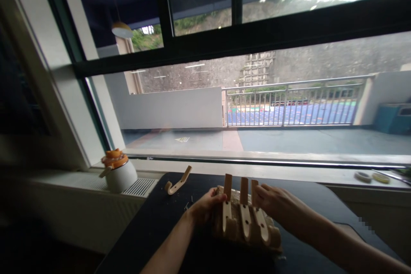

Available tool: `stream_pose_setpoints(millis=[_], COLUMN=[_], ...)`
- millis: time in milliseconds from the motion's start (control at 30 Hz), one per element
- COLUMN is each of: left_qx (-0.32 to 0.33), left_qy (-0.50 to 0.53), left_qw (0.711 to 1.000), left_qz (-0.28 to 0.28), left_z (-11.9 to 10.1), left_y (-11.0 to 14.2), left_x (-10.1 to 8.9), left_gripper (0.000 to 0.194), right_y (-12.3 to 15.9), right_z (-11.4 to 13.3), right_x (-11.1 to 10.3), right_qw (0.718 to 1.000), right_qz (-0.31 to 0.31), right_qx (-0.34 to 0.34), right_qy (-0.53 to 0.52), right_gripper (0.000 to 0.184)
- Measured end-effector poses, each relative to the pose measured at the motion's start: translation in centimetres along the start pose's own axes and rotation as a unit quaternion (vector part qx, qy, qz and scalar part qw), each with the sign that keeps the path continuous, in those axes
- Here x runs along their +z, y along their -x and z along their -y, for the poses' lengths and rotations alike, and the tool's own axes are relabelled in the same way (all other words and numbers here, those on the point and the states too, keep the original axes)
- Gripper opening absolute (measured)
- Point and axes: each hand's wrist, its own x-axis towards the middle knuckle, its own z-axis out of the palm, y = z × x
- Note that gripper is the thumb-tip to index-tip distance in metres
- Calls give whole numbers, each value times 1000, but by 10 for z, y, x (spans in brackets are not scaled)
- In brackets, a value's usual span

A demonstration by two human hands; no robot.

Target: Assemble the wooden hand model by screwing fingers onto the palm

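Three wooden hooks with curled lower ends and dark holes lie side by side on a brown board: a left hook, a middle hook and a right hook. The board rests on the dark table. At its upper left corner, my left hand grips the board's edge, with the thumb against the left hook. My right hand is closed on the upper part of the right hook; its fingertips are partly hidden. A loose wooden hook lies farther left on the table.
Small screws lie left of the board. A white jug with an orange lid stands on the sill beside the vent grille. Two tape rolls sit on the right sill. A window rises behind the table.
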Motion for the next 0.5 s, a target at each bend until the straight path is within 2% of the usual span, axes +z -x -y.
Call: stream_pose_setpoints(millis=[100,167,233,367,500], left_qx=[31,38,51,90,121], left_qy=[92,119,141,165,158], left_qw=[995,992,988,981,978], left_qz=[15,3,-20,-44,-57], left_z=[17,30,40,50,50], left_y=[13,22,34,59,71], left_x=[9,13,15,17,19], left_gripper=[52,46,48,67,71], right_y=[5,9,13,24,42], right_z=[8,16,27,53,66], right_x=[-1,-4,-11,-26,-26], right_qw=[999,999,998,992,974], right_qz=[-5,4,-1,-15,35], right_qx=[0,12,35,126,217], right_qy=[34,51,53,16,-56], right_gripper=[29,31,32,31,29])
